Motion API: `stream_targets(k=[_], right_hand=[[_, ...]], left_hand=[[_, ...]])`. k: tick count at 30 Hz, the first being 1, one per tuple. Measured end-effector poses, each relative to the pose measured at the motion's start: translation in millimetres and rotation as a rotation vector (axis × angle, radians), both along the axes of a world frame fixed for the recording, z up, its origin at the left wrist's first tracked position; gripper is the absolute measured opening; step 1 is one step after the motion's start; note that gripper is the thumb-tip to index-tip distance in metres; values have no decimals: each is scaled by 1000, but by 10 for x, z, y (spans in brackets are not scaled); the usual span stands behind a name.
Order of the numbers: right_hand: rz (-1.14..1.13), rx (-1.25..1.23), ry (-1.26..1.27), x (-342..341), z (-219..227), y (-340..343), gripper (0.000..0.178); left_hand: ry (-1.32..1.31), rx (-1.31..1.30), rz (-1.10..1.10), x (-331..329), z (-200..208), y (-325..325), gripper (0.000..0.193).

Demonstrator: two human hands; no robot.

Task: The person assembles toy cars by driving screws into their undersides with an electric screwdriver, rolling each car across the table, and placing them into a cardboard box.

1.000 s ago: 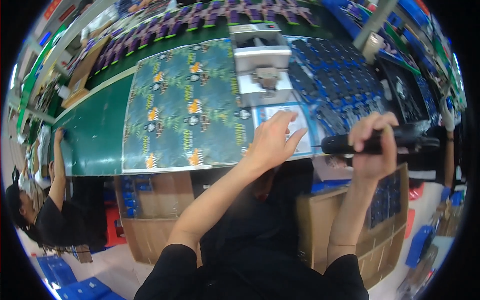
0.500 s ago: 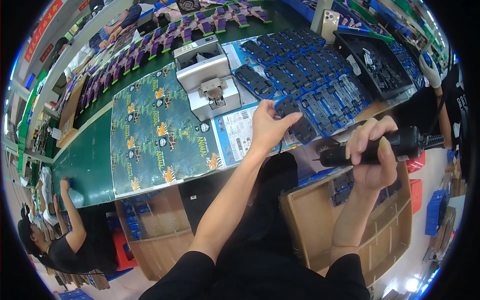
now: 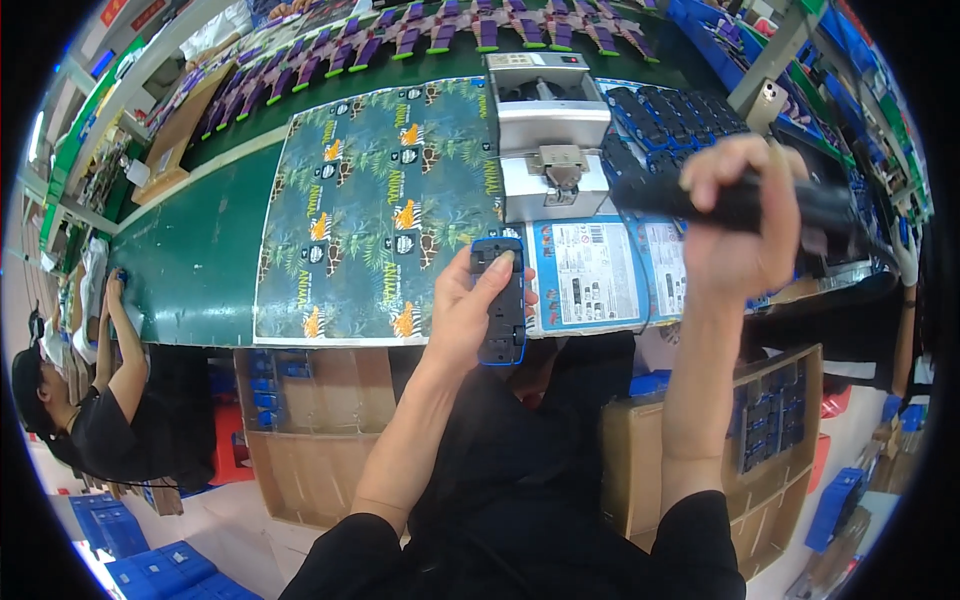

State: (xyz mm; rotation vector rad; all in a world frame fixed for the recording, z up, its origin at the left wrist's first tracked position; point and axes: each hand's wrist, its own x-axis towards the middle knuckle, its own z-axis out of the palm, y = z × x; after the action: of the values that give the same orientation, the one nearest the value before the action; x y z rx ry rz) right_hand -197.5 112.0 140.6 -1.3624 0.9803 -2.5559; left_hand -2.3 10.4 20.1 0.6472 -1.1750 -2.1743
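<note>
My left hand [image 3: 462,312] grips a toy car chassis [image 3: 504,340], black with a blue rim, upright over the table's front edge. The thumb lies across its upper part and fingertips show at its right side. Raised to the right, my right hand [image 3: 745,225] is wrapped round a black electric screwdriver [image 3: 655,197], blurred by motion. Its tip end points left towards the silver screw feeder [image 3: 552,128], near the small metal outlet [image 3: 562,170] on the feeder's front. Whether the tip touches the feeder cannot be made out.
Rows of black-and-blue chassis [image 3: 672,115] lie behind the screwdriver. Printed sheets [image 3: 370,200] cover part of the green table [image 3: 190,240]. Purple-and-green toy parts [image 3: 440,35] line the back. Cardboard boxes [image 3: 330,470] stand below; a co-worker [image 3: 110,410] is at the left.
My left hand has brought the chassis left, away from the rows, and turned it upright. My right hand has lifted the screwdriver up towards the screw feeder. The view has swung rightward in tilt.
</note>
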Motion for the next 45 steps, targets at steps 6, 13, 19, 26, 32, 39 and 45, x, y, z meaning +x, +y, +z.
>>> stream_targets(k=[6, 13, 19, 26, 32, 39, 45], right_hand=[[-114, 132, 19, 161, 12, -782, 12], [-170, 374, 159, 169, 82, -900, 13], [-51, 522, -10, 127, 60, -835, 19], [284, 69, -91, 379, 15, -252, 19], [296, 56, -68, 535, -164, -262, 12], [353, 22, -58, 795, -182, -326, 23], [315, 50, -133, 766, -295, -394, 22]], left_hand=[[-38, 11, -41, 69, -118, -146, 26], [-28, -11, -75, 48, -122, -171, 24], [-14, -77, -70, 26, -218, -165, 23], [-41, -200, -65, -9, -247, -148, 23], [-64, -242, -44, -16, -242, -134, 23], [-37, -393, 14, -36, -238, -118, 25], [-81, -394, 42, -43, -203, -84, 24]])
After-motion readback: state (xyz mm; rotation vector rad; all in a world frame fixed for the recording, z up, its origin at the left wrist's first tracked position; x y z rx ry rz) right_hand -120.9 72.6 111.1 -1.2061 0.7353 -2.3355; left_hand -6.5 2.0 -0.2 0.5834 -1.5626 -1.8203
